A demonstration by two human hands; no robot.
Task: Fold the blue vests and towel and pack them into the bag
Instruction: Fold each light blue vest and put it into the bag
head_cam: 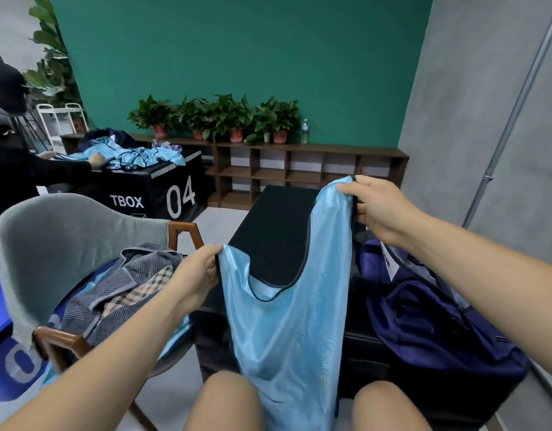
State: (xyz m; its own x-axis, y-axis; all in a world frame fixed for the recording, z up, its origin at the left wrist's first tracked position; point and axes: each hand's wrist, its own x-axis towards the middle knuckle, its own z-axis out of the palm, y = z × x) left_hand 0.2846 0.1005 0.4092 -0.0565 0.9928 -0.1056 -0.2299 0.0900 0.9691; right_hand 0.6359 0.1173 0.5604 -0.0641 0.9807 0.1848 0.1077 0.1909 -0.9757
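Blue vest (pixel 287 321) hangs, its 2 straps pinched by left hand (pixel 197 272) and right hand (pixel 377 206).

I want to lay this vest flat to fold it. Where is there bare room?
The black box top is bare between the chair on its left and the navy bag on its right, behind the held blue vest. The chair seat is crowded with the striped towel.
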